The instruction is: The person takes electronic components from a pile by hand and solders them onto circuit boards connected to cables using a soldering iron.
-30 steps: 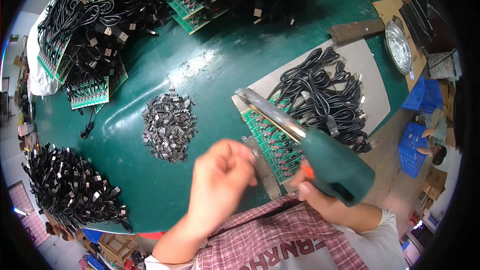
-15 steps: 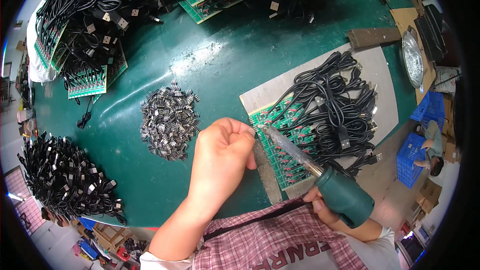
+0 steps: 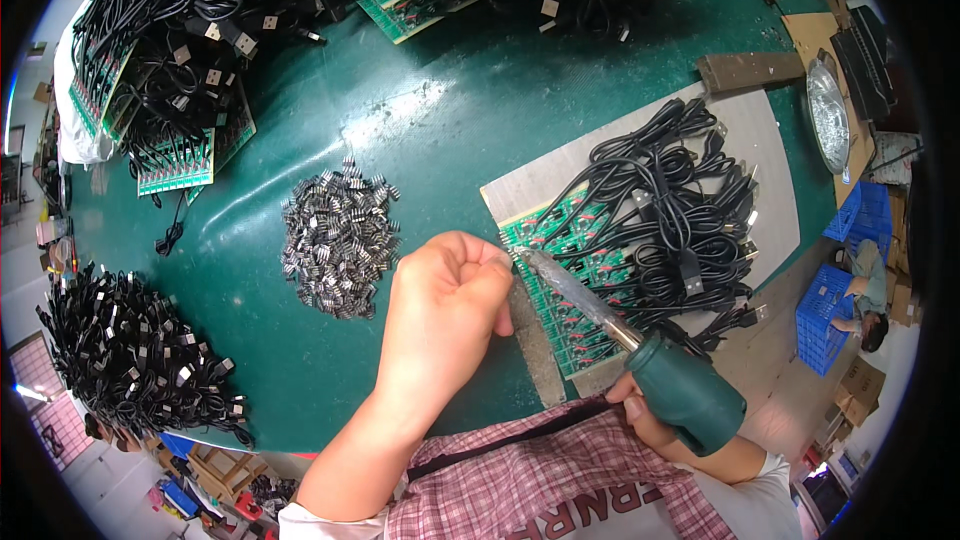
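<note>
A panel of small green circuit boards (image 3: 562, 312) lies on a grey sheet in front of me, with black cables running off its right side. In my right hand (image 3: 648, 420) is a soldering iron (image 3: 690, 390) with a fat green handle. Its tip meets the panel's left edge near the top corner. My left hand (image 3: 448, 315) is closed in a pinch at that same edge, close to the tip. What its fingertips hold is hidden. To the left lies a heap of small black-and-silver pin connectors (image 3: 340, 245).
Bundled black USB cables (image 3: 140, 360) pile up at the near left. More cabled boards (image 3: 175, 175) are stacked at the far left and back. A brown block (image 3: 750, 72) rests on the sheet's far corner, beside a silver dish (image 3: 828, 120). A person (image 3: 868, 285) sits beyond, at right.
Almost nothing differs. Both hands and the iron hold nearly the same place, with the iron's handle shifted very slightly.
</note>
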A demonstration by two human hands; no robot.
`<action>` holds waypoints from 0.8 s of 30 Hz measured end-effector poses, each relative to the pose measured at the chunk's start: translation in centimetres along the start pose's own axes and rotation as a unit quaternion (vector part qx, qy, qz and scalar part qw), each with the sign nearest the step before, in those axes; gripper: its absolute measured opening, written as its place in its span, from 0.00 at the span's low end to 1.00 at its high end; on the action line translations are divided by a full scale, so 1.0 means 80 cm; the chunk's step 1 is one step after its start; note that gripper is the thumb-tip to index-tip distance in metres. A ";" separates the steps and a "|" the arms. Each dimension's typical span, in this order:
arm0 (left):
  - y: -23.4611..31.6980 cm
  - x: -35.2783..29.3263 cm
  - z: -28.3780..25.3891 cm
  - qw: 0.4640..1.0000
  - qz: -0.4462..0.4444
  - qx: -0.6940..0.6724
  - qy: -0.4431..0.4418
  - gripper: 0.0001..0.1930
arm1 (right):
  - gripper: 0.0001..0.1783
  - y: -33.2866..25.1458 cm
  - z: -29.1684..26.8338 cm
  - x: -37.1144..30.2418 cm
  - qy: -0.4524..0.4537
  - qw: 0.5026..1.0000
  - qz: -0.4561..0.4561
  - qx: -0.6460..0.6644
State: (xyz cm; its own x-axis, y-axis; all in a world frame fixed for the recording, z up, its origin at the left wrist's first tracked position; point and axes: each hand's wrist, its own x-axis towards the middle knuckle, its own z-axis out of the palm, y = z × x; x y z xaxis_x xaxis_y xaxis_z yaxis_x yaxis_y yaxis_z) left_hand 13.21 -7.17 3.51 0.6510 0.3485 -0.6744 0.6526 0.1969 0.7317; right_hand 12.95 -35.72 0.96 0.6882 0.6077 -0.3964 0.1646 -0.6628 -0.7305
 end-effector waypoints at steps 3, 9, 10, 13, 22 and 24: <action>-0.001 0.001 -0.002 1.000 -0.003 0.007 0.006 0.07 | 0.10 -0.041 -0.025 0.024 -0.061 0.993 -0.052 -0.090; -0.008 0.003 0.000 1.000 0.013 -0.007 0.013 0.07 | 0.20 -0.055 -0.045 0.017 -0.159 0.907 0.193 0.338; -0.009 0.003 0.000 1.000 0.016 -0.007 0.014 0.07 | 0.23 -0.039 -0.042 0.013 -0.170 0.897 0.207 0.351; -0.007 0.002 0.003 1.000 0.019 -0.007 0.012 0.07 | 0.25 -0.027 -0.026 0.005 -0.127 0.952 0.127 0.249; -0.008 0.004 0.003 1.000 0.017 -0.011 0.010 0.07 | 0.17 -0.004 -0.007 0.004 -0.020 0.997 -0.060 -0.043; -0.007 -0.001 -0.001 1.000 0.018 -0.008 0.021 0.07 | 0.18 -0.010 -0.010 0.009 -0.029 0.996 -0.069 -0.045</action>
State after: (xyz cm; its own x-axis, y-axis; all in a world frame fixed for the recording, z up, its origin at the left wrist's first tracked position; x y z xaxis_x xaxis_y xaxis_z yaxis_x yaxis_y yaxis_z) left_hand 12.78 -7.26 3.16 0.6571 0.3934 -0.6429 0.6223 0.1981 0.7573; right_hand 13.87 -35.14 1.72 0.6127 0.7187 -0.3288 0.3194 -0.6057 -0.7288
